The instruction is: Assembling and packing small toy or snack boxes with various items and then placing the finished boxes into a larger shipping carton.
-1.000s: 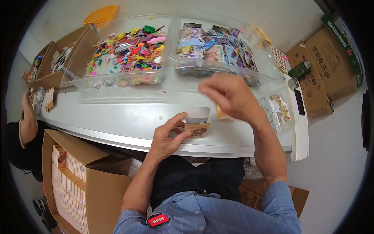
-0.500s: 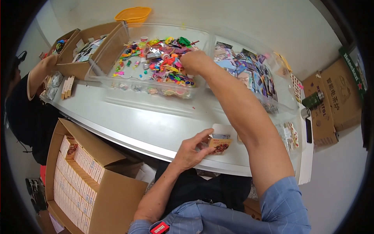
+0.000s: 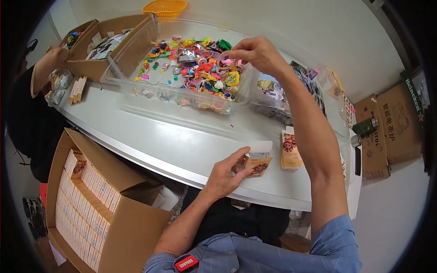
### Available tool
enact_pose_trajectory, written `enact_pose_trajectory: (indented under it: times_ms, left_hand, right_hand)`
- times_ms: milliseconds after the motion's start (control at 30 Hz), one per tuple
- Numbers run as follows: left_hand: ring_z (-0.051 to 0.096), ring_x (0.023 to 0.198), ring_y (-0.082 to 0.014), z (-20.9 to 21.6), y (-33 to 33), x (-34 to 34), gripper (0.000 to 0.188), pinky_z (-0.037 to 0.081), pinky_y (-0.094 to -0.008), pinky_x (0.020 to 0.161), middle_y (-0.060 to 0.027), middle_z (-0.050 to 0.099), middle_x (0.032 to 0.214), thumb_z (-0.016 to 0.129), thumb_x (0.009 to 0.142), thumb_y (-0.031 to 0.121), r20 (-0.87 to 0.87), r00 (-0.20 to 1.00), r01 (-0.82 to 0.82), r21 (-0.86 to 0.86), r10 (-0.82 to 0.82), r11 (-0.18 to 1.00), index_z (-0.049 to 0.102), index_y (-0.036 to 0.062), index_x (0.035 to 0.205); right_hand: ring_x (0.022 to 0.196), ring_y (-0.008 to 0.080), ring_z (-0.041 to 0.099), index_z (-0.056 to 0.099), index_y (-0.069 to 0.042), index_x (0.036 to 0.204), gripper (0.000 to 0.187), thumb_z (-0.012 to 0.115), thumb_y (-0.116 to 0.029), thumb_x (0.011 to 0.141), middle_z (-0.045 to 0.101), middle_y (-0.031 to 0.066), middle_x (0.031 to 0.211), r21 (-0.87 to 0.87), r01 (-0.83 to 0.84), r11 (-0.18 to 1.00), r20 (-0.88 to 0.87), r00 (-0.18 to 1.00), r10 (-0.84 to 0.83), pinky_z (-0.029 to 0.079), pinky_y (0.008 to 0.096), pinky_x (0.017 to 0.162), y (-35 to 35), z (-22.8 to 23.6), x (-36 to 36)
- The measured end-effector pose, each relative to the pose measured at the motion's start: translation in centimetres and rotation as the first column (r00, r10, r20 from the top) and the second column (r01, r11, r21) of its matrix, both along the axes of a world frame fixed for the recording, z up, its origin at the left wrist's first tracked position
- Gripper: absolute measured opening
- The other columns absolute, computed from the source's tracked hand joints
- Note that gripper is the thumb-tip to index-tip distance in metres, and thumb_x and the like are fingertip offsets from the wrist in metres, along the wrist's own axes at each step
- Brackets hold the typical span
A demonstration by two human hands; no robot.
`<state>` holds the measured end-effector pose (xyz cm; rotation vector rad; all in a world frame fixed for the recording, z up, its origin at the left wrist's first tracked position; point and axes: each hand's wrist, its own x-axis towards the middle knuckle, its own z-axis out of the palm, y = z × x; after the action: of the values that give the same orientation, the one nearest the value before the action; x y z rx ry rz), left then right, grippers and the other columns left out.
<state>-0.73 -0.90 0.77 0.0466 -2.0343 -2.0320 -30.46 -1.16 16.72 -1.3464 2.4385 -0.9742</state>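
Observation:
Near the table's front edge, my left hand (image 3: 224,176) grips a small cardboard box (image 3: 258,167) printed in orange and red, its white top flap standing up. Something bluish shows inside the box's mouth. My right hand (image 3: 258,53) is above the right side of a clear plastic bin (image 3: 170,92), thumb and forefinger pinched on a thin pinkish ring (image 3: 225,61). Beneath it, small colourful plastic toys (image 3: 205,70) lie heaped in the bin.
More small boxes (image 3: 290,152) stand beside my right forearm. A second clear bin holds shiny cards (image 3: 269,88). An open carton (image 3: 136,241) packed with boxes sits at lower left. Another person's hand (image 3: 53,58) is by the cardboard trays (image 3: 85,66). A yellow basket (image 3: 165,8) stands behind.
My right hand has come up out of the toy heap and slightly rightward, now with the pinkish ring. The left hand stays on the box. My view has shifted slightly.

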Motion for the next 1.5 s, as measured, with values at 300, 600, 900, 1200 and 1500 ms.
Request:
enact_pose_trajectory:
  times_ms: [300,600,900,1200,1500]
  left_hand:
    - [0.071,0.099,-0.0204,-1.0,0.6,-0.3,0.066,0.058,-0.0291,0.075,-0.0196,0.072,0.113,0.078,0.083,0.001,-0.031,0.997,-0.065,-0.004,0.065,0.998,0.052,0.0060,0.144]
    - [0.068,0.085,-0.0133,-1.0,0.5,0.1,0.064,0.056,-0.0276,0.073,-0.0126,0.073,0.102,0.078,0.084,0.000,-0.030,0.997,-0.076,0.024,0.077,0.997,0.052,0.0043,0.143]
    - [0.069,0.093,-0.0158,-0.8,0.8,0.0,0.064,0.056,-0.0292,0.076,-0.0118,0.073,0.102,0.079,0.085,0.003,-0.069,0.996,-0.052,-0.023,0.050,0.998,0.052,0.0054,0.143]
    - [0.069,0.093,-0.0158,-0.9,0.7,0.0,0.066,0.056,-0.0290,0.076,-0.0111,0.072,0.103,0.080,0.085,0.004,-0.070,0.997,-0.035,-0.058,0.031,0.998,0.051,0.0061,0.144]
    - [0.069,0.092,-0.0158,-1.1,0.5,0.0,0.065,0.057,-0.0288,0.076,-0.0113,0.073,0.105,0.080,0.085,0.004,-0.092,0.996,-0.025,-0.043,0.021,0.999,0.051,0.0065,0.144]
  right_hand:
    - [0.063,0.0055,0.060,0.073,-0.005,0.095,0.022,0.077,-0.027,0.092,0.069,-0.0003,0.077,-0.438,0.198,0.877,0.479,0.877,0.041,0.042,0.0201,0.055,4.7,1.2,2.6]
    - [0.062,0.0050,0.060,0.072,-0.003,0.096,0.016,0.072,-0.019,0.096,0.070,0.0011,0.078,-0.416,0.066,0.907,0.500,0.850,0.167,0.048,0.0212,0.056,11.8,1.4,9.6]
    - [0.063,0.0052,0.062,0.072,-0.003,0.094,0.009,0.073,-0.012,0.093,0.070,0.0017,0.078,-0.223,0.042,0.974,0.714,0.687,0.134,0.047,0.0223,0.053,16.9,-3.0,14.1]
    - [0.072,0.0270,0.069,0.075,-0.007,0.106,0.018,0.073,-0.016,0.091,0.073,0.0089,0.085,-0.115,-0.118,0.986,-0.191,0.977,0.095,0.054,0.0358,0.069,18.4,-6.6,16.1]
    - [0.078,0.0316,0.071,0.070,-0.008,0.121,0.033,0.072,-0.025,0.092,0.073,0.0123,0.099,0.246,-0.172,0.954,-0.007,0.984,0.180,0.055,0.0394,0.072,18.4,-4.0,18.3]
